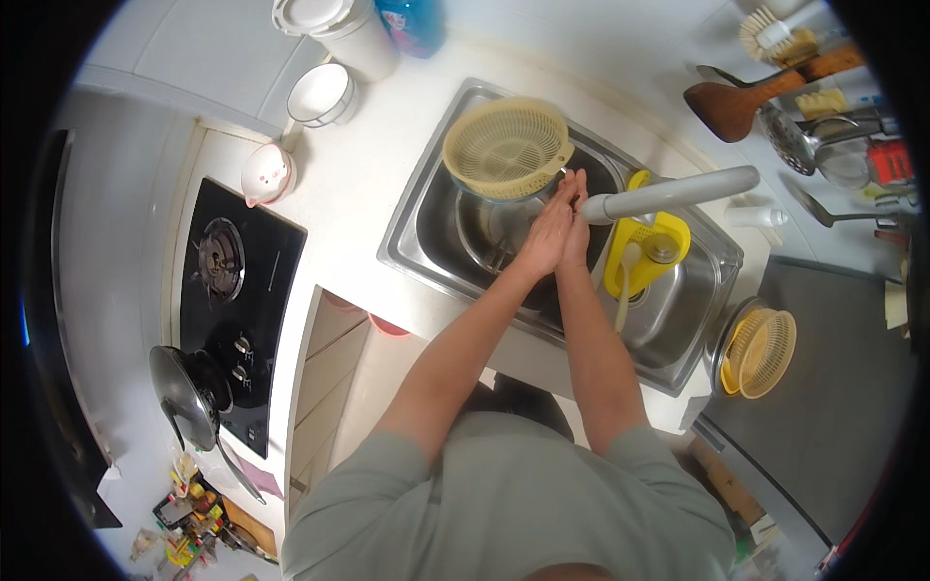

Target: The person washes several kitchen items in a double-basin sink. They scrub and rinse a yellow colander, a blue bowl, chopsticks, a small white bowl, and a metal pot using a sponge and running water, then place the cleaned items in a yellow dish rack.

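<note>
Palm to palm, my left hand (546, 236) and my right hand (578, 236) touch beside the end of the grey faucet spout (668, 196), over the larger basin of the steel double sink (407, 243). Their fingers are stretched out, and I see no object in either hand; the space between the palms is hidden. Just beyond the fingertips a beige plastic colander (505, 149) sits at the far side of this basin. Below it lies a round metal vessel (472, 232), partly covered by the colander and my hands.
The smaller basin holds a yellow plastic drainer (617, 265) and a pale-handled spoon or ladle (626, 283). Utensils, including a wooden spatula (719, 109), hang at right. On the left are a gas hob (247, 290), a lidded wok (185, 396) and a bowl (323, 94).
</note>
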A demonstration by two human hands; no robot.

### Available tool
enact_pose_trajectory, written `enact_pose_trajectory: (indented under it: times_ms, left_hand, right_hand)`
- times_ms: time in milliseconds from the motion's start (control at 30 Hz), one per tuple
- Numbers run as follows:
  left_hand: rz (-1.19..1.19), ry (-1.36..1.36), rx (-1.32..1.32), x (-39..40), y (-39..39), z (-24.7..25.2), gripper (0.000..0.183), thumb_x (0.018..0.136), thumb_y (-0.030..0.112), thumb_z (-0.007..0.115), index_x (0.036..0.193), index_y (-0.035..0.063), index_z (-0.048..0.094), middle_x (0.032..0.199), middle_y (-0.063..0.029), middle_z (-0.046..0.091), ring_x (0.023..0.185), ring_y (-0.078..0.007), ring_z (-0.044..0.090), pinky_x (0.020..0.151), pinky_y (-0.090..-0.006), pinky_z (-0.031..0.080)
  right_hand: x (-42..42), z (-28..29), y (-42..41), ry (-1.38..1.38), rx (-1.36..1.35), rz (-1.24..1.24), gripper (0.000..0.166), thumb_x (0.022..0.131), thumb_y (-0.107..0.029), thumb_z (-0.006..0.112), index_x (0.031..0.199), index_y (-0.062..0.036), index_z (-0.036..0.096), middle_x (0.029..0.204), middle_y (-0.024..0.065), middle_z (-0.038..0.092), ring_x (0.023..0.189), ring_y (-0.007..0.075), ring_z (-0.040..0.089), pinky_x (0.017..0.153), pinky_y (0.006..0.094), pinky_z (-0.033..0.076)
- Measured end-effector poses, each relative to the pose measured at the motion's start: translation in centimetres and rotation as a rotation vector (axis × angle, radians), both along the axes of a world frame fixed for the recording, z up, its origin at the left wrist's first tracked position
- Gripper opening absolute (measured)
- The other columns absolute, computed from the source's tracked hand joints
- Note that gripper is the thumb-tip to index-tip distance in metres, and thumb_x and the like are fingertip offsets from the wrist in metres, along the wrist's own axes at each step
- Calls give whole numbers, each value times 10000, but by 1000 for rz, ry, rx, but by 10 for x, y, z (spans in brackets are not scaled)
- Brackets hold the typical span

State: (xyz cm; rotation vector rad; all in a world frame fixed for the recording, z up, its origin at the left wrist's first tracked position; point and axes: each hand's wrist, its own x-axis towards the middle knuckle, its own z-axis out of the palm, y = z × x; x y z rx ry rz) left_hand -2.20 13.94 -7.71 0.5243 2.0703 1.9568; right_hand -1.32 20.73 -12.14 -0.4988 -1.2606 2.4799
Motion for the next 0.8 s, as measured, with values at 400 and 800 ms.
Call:
enact_pose_trajectory:
  times_ms: [400, 800]
  left_hand:
    - [120, -196, 168, 20, 3, 77, 582, 1029, 264, 334, 1493, -64, 206, 1561, -251, 204, 1460, -365, 191, 1186, -388, 176]
    - [134, 105, -37, 13, 9, 43, 513, 1018, 191, 374, 1449, -78, 303, 1542, -278, 219, 1433, -401, 245, 1180, -438, 205]
  right_hand:
    - [15, 74, 5, -52, -2, 172, 533, 1064, -352, 298, 1532, -103, 238, 1543, 43, 331, 1400, 190, 327, 1144, 324, 265]
    - [32, 97, -13, -39, 43, 168, 549, 1062, -309, 302, 1535, -50, 200, 1586, 52, 243, 1446, 196, 243, 1178, 333, 183]
